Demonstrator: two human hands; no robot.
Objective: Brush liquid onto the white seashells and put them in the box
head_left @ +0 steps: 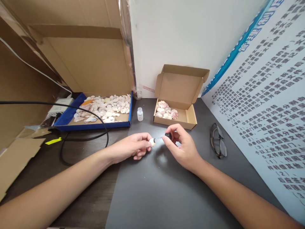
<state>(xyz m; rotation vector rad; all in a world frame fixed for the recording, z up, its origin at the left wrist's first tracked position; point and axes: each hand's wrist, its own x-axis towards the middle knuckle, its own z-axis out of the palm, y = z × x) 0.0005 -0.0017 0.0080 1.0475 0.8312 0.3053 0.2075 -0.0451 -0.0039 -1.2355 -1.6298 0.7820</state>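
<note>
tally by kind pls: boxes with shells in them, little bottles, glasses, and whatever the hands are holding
Blue-sided box and brown box: 2
Small bottle: 1
Pair of glasses: 1
Held shell, left hand: 1
Black-capped applicator, right hand: 1
Total: 6

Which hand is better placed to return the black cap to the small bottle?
Probably the right hand: it holds the black cap, while the left hand grips a shell, though the small bottle stands nearer the left.
</note>
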